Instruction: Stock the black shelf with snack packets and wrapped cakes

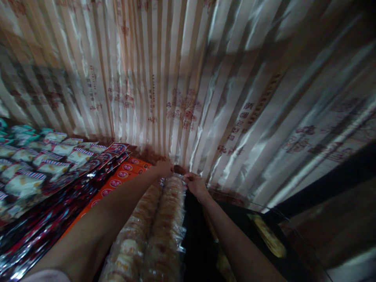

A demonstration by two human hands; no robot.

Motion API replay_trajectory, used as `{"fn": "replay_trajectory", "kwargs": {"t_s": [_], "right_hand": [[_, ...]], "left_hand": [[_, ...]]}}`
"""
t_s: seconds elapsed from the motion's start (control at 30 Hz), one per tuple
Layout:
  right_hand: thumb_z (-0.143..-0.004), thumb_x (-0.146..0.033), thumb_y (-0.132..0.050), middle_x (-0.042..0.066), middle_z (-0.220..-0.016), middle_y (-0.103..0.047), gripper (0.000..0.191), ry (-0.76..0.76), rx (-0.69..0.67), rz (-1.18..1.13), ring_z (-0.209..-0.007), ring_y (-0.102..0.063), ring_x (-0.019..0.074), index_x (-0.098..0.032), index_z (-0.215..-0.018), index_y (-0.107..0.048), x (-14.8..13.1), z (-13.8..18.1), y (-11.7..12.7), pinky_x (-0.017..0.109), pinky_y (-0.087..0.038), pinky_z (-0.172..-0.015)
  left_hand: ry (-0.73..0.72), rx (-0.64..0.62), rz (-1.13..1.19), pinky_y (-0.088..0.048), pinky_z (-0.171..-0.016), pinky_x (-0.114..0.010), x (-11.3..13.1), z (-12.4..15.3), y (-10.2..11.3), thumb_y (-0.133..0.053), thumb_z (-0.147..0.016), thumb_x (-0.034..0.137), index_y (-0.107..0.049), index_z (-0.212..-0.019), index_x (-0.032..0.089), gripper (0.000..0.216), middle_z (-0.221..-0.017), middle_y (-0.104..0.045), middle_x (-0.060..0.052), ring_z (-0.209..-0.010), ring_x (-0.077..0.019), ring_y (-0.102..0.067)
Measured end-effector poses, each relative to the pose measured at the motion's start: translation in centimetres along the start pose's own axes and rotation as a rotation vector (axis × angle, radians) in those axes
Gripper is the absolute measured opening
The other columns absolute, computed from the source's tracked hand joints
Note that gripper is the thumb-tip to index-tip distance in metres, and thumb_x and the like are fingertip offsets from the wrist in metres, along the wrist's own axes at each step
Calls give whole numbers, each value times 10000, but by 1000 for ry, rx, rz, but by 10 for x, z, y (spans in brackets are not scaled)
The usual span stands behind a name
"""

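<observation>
Both my arms reach forward over two long rows of round biscuits wrapped in clear plastic [164, 219]. My left hand [163, 169] is curled at the far end of the left row, next to the striped curtain. My right hand [196, 185] pinches the plastic at the far end of the right row. The fingertips of both hands are partly hidden by the packets.
A shiny striped curtain [205, 78] with printed characters hangs right behind the goods. Orange boxes [117, 182] and red snack packets [44, 231] lie to the left, with white and green packets [35, 160] beyond. Right is a dark case [264, 235] with yellow items.
</observation>
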State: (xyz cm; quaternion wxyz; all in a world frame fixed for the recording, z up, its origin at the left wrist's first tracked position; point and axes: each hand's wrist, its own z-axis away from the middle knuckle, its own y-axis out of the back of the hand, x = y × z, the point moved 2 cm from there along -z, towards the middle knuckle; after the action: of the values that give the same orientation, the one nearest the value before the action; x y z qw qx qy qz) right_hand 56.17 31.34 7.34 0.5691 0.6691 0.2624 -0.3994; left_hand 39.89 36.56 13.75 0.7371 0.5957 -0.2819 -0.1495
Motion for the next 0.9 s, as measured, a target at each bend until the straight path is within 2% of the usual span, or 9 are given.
{"fn": "replay_trajectory", "kwargs": {"t_s": [0.1, 0.27, 0.33, 0.43, 0.53, 0.67, 0.8, 0.9], "right_hand": [[-753, -255, -535, -29, -578, -633, 96, 13, 17, 29, -540, -590, 121, -212, -720, -614, -7, 6, 3, 230, -448, -574], [-803, -325, -449, -10, -684, -655, 218, 38, 100, 65, -547, -595, 134, -210, -907, -602, -22, 22, 11, 261, -449, -596], [-805, -378, -429, -3, -692, -652, 249, 86, 122, 90, -578, -594, 148, -219, -839, -618, -25, 26, 14, 271, -448, -604], [-751, -392, -494, -4, -657, -641, 225, 158, 52, 103, -635, -584, 161, -230, -675, -630, -28, 28, 14, 271, -439, -638], [-738, -406, -507, -17, -559, -601, 259, 154, -29, 74, -566, -547, 145, -224, -599, -628, -30, 27, 13, 256, -419, -585], [-762, -540, -465, -21, -493, -563, 415, 32, -102, -33, -463, -485, 118, -193, -646, -662, -31, 28, 12, 238, -371, -480], [-674, -533, -593, -11, -572, -620, 372, 63, -195, -89, -526, -517, 115, -178, -703, -699, -33, 30, 9, 232, -393, -527], [-645, -511, -623, -13, -595, -634, 346, 62, -222, -125, -552, -528, 120, -189, -737, -713, -32, 32, 8, 236, -408, -548]], "left_hand": [[16, 57, 4, -415, -911, -288, 2, 5, 1, -530, -777, 257, -672, -925, 254, 205, -1029, -686, 9, -1006, -167, -597], [40, 153, 23, -324, -1010, -329, 5, 13, -2, -505, -785, 197, -635, -944, 236, 209, -979, -691, 11, -981, -148, -601], [52, 168, 32, -323, -1009, -338, 5, 15, -3, -499, -790, 185, -626, -938, 233, 201, -968, -693, 12, -959, -146, -608], [60, 172, 43, -342, -987, -332, 5, 16, -3, -501, -785, 169, -624, -916, 241, 194, -962, -697, 21, -942, -144, -614], [52, 168, 48, -361, -960, -306, 5, 17, -1, -493, -785, 158, -626, -936, 238, 216, -974, -696, 20, -938, -138, -616], [6, 129, 43, -349, -967, -291, 5, 18, 1, -507, -787, 182, -662, -878, 248, 192, -988, -698, 40, -973, -135, -604], [-16, 88, 28, -324, -993, -333, 5, 18, 2, -524, -777, 208, -690, -858, 280, 198, -1022, -695, 48, -1017, -158, -587], [-18, 61, 20, -340, -977, -328, 4, 18, 2, -531, -767, 205, -699, -867, 290, 213, -1023, -698, 48, -1011, -160, -589]]}}
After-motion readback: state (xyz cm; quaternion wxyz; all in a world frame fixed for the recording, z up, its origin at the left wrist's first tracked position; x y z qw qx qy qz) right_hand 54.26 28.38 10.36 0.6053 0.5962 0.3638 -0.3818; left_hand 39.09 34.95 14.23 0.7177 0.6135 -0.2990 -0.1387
